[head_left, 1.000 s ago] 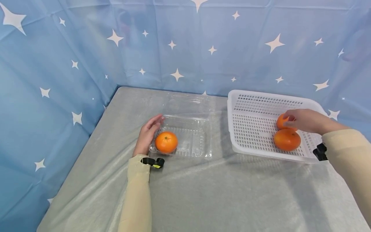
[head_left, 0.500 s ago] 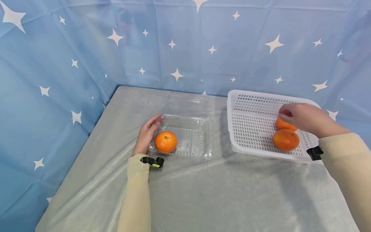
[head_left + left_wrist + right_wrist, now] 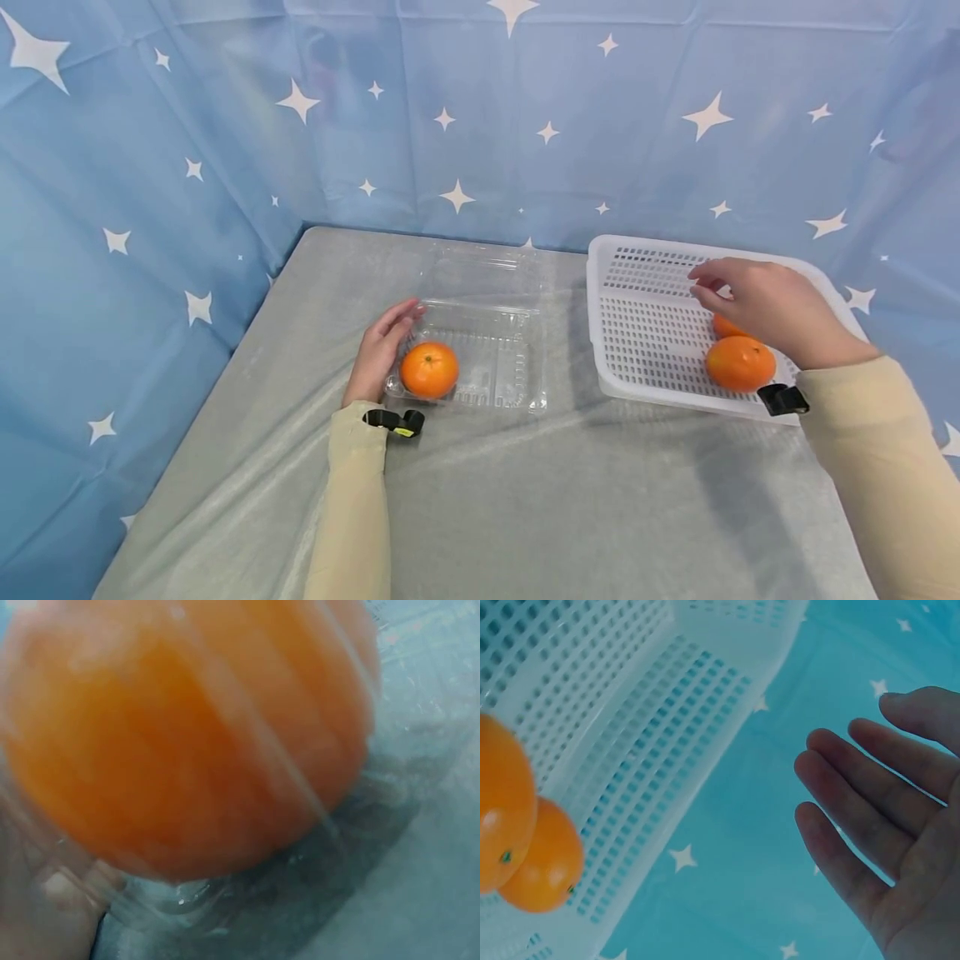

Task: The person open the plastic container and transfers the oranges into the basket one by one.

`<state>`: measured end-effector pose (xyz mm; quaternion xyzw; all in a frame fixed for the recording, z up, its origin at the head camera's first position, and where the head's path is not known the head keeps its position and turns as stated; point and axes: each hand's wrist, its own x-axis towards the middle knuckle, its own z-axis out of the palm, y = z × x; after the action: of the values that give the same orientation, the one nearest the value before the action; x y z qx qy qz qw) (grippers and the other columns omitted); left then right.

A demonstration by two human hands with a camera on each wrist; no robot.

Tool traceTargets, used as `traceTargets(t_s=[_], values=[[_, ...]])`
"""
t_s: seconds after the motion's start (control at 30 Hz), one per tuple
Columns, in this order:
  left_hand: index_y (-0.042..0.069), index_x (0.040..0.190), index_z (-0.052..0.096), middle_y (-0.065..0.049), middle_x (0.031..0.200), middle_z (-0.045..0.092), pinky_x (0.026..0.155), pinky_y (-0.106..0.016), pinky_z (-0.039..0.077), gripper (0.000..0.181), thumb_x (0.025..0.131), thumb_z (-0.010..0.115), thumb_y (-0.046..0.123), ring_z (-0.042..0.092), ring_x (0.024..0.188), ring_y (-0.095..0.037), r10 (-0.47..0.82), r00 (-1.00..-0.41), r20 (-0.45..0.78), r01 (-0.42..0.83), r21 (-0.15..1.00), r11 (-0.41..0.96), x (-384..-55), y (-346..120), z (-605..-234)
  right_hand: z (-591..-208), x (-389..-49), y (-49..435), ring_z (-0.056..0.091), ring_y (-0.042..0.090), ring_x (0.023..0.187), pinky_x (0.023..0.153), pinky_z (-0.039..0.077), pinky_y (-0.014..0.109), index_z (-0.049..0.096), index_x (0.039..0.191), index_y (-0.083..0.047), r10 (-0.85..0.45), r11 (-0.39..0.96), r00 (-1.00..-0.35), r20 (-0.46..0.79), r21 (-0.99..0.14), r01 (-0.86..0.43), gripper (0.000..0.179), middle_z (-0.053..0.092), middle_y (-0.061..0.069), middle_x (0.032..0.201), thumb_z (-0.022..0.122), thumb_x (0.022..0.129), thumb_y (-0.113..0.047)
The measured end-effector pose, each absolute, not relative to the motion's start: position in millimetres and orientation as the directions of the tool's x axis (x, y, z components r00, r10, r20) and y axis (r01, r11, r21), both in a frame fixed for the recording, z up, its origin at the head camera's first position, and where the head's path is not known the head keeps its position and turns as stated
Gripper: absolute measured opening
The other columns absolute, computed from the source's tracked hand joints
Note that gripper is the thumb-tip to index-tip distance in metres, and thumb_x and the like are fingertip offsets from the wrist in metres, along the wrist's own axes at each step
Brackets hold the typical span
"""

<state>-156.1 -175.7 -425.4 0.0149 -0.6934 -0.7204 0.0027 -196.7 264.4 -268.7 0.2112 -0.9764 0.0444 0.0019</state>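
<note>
My left hand (image 3: 381,350) rests along the left side of a clear plastic clamshell box (image 3: 510,367), its fingertips at the back left corner. Inside the box's front left sits an orange (image 3: 430,370), which fills much of the left wrist view, seen through the clear wall. Over the white basket (image 3: 630,387) hovers my right hand (image 3: 772,304), with nothing held and its fingers extended in the right wrist view. Below it in the basket lie an orange-red round fruit (image 3: 741,364) and a second orange (image 3: 726,326), the latter partly hidden by the hand.
The box's clear lid (image 3: 480,271) lies folded back behind it. A grey cloth (image 3: 525,500) with wrinkles covers the table. Blue curtains with white stars (image 3: 457,197) hang at the back and left.
My right hand has lifted away from the orange in the basket and moved left, its fingers spreading from the fruit. The left hand and the box have stayed in place.
</note>
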Motion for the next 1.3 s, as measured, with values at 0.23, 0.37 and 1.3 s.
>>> traceTargets(t_s=[0.23, 0.37, 1.3], values=[[0.014, 0.131, 0.046, -0.005, 0.127, 0.051, 0.100, -0.035, 0.031, 0.037, 0.095, 0.044, 0.020, 0.044, 0.117, -0.018, -0.021, -1.000, -0.019, -0.019, 1.000, -0.024, -155, -176, -429, -273, -187, 251, 0.055, 0.010, 0.054, 0.069, 0.046, 0.044, 0.060, 0.109, -0.012, -0.393, 0.908, -0.919, 0.042, -0.141, -0.395, 0.028, 0.062, 0.007, 0.094, 0.051, 0.090, -0.031], [0.015, 0.130, 0.047, -0.003, 0.126, 0.052, 0.100, -0.035, 0.031, 0.036, 0.094, 0.045, 0.021, 0.044, 0.117, -0.017, -0.024, -0.999, -0.027, -0.026, 0.999, -0.042, -158, -177, -436, -275, -181, 243, 0.057, 0.016, 0.065, 0.068, 0.045, 0.044, 0.061, 0.108, -0.011, -0.398, 0.895, -0.910, 0.113, -0.171, -0.412, 0.027, 0.062, 0.008, 0.096, 0.052, 0.090, -0.029], [0.010, 0.130, 0.047, -0.007, 0.126, 0.051, 0.098, -0.037, 0.032, 0.038, 0.092, 0.044, 0.008, 0.045, 0.117, -0.019, -0.024, -1.000, -0.002, -0.002, 1.000, -0.031, -162, -177, -428, -296, -149, 149, 0.056, 0.006, 0.085, 0.079, 0.043, 0.017, 0.063, 0.107, -0.010, -0.102, 0.547, -0.854, 0.510, -0.688, -0.476, 0.023, 0.065, 0.000, 0.093, 0.055, 0.089, -0.021]])
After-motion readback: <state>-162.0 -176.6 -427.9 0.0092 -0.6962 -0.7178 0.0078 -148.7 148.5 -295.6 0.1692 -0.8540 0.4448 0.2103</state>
